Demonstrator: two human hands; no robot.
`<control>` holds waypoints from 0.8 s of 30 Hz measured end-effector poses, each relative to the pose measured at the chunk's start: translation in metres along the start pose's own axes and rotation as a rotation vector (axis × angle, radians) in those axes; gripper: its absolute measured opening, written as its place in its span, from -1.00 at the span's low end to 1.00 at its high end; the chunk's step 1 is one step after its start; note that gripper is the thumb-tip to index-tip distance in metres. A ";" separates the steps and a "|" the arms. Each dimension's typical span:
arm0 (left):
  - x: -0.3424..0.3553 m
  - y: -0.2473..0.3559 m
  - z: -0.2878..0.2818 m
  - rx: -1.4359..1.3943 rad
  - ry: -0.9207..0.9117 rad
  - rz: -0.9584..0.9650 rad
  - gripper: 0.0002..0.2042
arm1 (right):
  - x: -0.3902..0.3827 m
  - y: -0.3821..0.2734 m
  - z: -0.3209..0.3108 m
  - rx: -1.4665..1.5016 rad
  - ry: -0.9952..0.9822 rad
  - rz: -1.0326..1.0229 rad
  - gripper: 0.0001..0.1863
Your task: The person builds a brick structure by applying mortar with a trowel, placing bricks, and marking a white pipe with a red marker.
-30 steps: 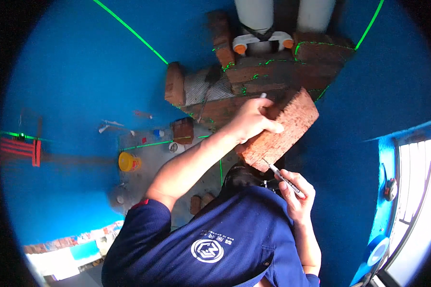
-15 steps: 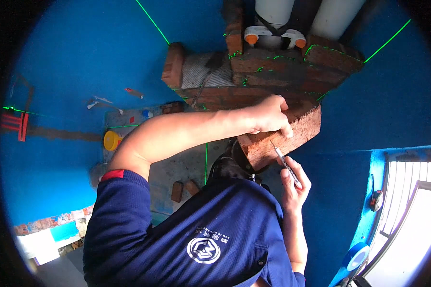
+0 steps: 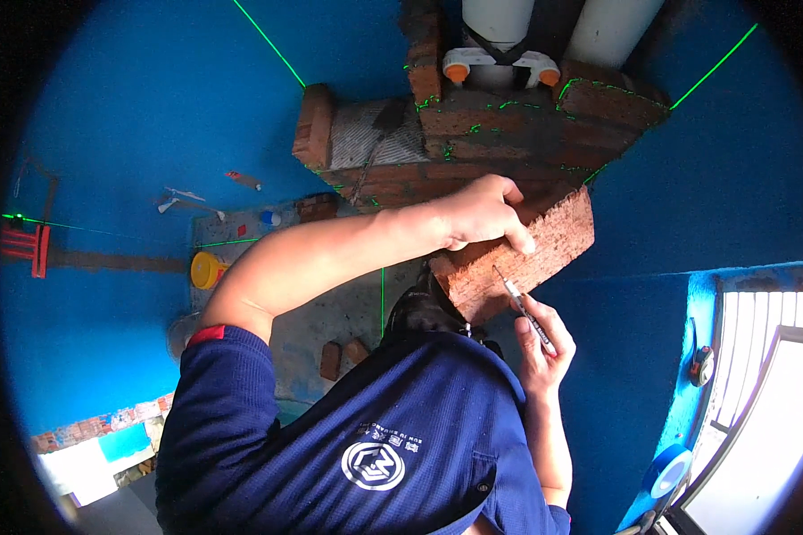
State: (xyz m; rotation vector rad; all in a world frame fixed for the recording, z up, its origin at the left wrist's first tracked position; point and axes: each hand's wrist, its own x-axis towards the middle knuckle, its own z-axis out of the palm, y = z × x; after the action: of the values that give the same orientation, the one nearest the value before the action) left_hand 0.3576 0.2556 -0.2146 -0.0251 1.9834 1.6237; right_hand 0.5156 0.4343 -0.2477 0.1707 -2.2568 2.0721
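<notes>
My left hand [image 3: 484,214] reaches across from the left and grips a reddish-brown brick [image 3: 558,239] from above, fingers over its upper edge. The brick is tilted, its right end higher than its left. In my right hand [image 3: 544,352] is a slim silver-grey pen [image 3: 528,318], pinched between thumb and fingers. Its thin tip points up and left at the brick's near face. Whether it touches the brick, I cannot tell. My left hand partly covers the brick's top.
Beyond the brick stands a low brick wall [image 3: 500,129], with green laser lines along its edges. White pipes [image 3: 495,22] rise behind it. Loose bricks [image 3: 330,360] and a yellow container [image 3: 207,270] are on the floor at left. A tape measure [image 3: 702,366] sits by the window at right.
The whole view has shifted slightly. My left hand keeps its hold on the brick, and the pen tip stays near the same face with only a small movement.
</notes>
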 end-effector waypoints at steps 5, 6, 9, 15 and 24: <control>-0.005 0.001 -0.005 -0.074 -0.050 0.036 -0.42 | -0.010 0.007 -0.009 -0.043 -0.008 0.015 -0.67; -0.009 0.006 -0.005 -0.033 -0.021 0.031 -0.36 | -0.012 0.007 -0.010 -0.044 -0.008 0.017 -0.67; -0.009 0.004 -0.006 -0.023 -0.010 0.034 -0.31 | -0.015 0.009 -0.013 -0.073 -0.013 -0.009 -0.68; -0.012 0.006 -0.010 -0.037 -0.028 0.010 -0.30 | -0.020 0.003 -0.013 -0.122 -0.021 -0.014 -0.68; -0.002 -0.001 -0.008 -0.056 -0.050 0.026 -0.34 | -0.006 -0.021 0.007 -0.119 -0.155 -0.221 -0.72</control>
State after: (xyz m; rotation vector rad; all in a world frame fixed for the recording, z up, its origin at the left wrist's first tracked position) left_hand 0.3564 0.2477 -0.2136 0.0198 1.9075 1.6795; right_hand 0.5242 0.4257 -0.2282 0.5638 -2.3163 1.8665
